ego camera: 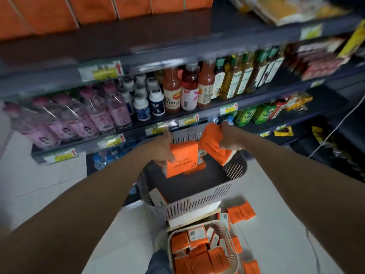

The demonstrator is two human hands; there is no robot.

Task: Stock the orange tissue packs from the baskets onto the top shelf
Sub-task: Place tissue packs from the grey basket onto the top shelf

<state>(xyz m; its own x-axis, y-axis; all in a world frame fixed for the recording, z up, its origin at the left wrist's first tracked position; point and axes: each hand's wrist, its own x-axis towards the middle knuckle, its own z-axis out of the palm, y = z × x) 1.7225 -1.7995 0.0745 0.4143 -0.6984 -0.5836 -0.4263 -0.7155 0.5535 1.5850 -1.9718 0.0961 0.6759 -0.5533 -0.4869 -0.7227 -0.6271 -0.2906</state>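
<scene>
My left hand [161, 149] grips an orange tissue pack [182, 160] over the grey slotted basket [189, 204]. My right hand [230, 138] grips another orange tissue pack [212, 143], lifted above the basket's far right corner. One pack [157, 196] leans against the basket's near left wall. A white wire basket [227, 232] below holds several more orange packs [199, 252]. A row of orange packs [94, 8] stands on the top shelf [138, 38] at upper left.
The shelf below the top one carries pink water bottles [79, 115], white jars [141, 105] and juice bottles [187, 89]. Loose orange packs [241, 211] lie on the white tiled floor [39, 184] beside the baskets. A white cable [331, 131] hangs at right.
</scene>
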